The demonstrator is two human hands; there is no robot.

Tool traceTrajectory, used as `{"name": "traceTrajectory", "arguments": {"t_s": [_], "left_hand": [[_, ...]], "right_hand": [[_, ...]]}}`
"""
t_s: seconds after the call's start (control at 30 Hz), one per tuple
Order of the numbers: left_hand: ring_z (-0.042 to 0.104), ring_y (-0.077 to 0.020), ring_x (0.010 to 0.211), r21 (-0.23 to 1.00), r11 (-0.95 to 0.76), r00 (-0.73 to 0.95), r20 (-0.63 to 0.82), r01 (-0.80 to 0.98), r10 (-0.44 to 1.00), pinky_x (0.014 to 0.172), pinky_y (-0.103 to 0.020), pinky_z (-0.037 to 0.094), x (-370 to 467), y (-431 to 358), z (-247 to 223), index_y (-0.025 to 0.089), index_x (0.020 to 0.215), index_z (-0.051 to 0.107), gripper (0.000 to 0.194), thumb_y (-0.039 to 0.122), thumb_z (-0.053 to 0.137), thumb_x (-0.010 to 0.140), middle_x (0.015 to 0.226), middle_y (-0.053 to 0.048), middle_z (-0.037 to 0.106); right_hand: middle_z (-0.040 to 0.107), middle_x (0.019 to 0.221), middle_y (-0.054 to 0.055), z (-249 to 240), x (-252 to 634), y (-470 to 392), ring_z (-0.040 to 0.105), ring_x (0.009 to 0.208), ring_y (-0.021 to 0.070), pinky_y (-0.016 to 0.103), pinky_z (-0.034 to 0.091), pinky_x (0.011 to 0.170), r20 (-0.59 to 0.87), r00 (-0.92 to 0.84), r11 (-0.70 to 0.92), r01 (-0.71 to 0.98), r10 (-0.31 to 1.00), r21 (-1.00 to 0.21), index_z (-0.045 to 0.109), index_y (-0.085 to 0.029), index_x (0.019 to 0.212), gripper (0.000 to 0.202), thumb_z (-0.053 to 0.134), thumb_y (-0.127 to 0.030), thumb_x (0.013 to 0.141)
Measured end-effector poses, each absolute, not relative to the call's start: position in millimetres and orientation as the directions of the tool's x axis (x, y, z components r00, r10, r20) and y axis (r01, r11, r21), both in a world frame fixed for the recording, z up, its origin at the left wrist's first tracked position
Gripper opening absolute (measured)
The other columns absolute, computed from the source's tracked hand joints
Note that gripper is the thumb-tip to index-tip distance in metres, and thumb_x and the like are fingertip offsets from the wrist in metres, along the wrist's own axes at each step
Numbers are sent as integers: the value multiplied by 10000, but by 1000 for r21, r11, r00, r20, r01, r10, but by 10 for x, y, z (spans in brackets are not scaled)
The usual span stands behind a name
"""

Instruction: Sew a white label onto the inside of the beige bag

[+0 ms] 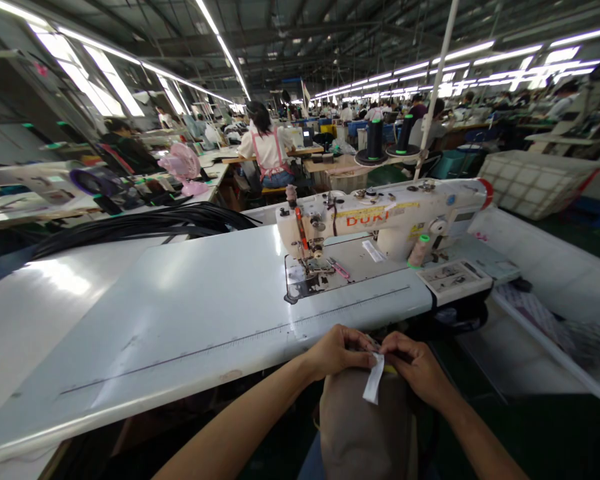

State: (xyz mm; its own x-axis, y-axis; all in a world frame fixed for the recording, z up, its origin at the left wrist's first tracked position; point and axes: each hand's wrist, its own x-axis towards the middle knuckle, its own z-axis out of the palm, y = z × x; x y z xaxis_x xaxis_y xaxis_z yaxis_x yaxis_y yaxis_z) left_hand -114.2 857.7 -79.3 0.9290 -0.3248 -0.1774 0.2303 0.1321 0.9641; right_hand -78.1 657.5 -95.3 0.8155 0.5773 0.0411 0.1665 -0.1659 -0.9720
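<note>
Both hands meet over my lap, just in front of the table's edge. My left hand (347,350) pinches the upper end of a white fabric strip (374,385), which hangs down over a brown-grey fabric piece (363,427). Close beside it, the fingers of my right hand (413,363) are pinched at the top of the same piece, near a bit of yellow; exactly what they grip is hidden. Beyond the hands stands a white sewing machine (360,217). Pink thread snips (339,268) lie on its bed, with another white strip (375,251) behind them.
The pale tabletop (190,287) carries a printed ruler along its front. A tray of small parts (453,279) and a thread cone (419,252) sit at the right. Black cords (145,223) lie at the back left. A white bin (555,353) stands at the right; a co-worker (267,147) sits ahead.
</note>
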Motion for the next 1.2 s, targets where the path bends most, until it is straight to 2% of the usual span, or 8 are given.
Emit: {"name": "traceTrajectory", "arguments": {"t_s": [0.43, 0.8, 0.93, 1.03, 1.2], "left_hand": [[587, -150, 777, 959, 127, 926, -204, 254, -318, 751, -265, 447, -1140, 8569, -792, 144, 701, 733, 203, 295, 822, 598, 868, -41, 684], [561, -115, 682, 942, 150, 927, -252, 301, -277, 666, -247, 432, -1156, 8541, -833, 130, 692, 722, 218, 281, 833, 581, 797, -32, 676], [574, -134, 739, 946, 146, 925, -235, 288, -300, 715, -260, 440, -1158, 8564, -808, 134, 698, 725, 207, 282, 826, 594, 825, -35, 675], [586, -152, 787, 948, 150, 920, -222, 282, -323, 756, -273, 442, -1154, 8574, -767, 137, 700, 729, 211, 292, 824, 595, 863, -45, 686], [590, -150, 770, 929, 178, 911, -255, 324, -324, 742, -274, 438, -1151, 8566, -735, 136, 675, 722, 239, 301, 843, 551, 859, -45, 693]], "right_hand": [[597, 799, 5, -982, -790, 6573, 585, 805, 150, 265, 424, 771, 35, 818, -162, 156, 574, -974, 692, -204, 751, 140, 621, -299, 825], [630, 812, 24, -1044, -812, 6613, 603, 833, 174, 283, 442, 802, 2, 855, -186, 116, 519, -976, 685, -187, 734, 171, 644, -340, 795], [676, 860, 36, -993, -769, 6549, 631, 836, 189, 293, 473, 770, -57, 825, -226, 87, 562, -970, 688, -191, 852, 175, 650, -350, 790], [672, 834, 23, -930, -734, 6522, 626, 820, 186, 293, 464, 762, -57, 786, -250, 126, 615, -960, 684, -199, 821, 132, 635, -320, 804], [613, 821, 8, -927, -762, 6570, 593, 825, 167, 286, 435, 784, 64, 774, -270, 295, 630, -916, 639, -200, 755, 137, 580, -282, 849]]}}
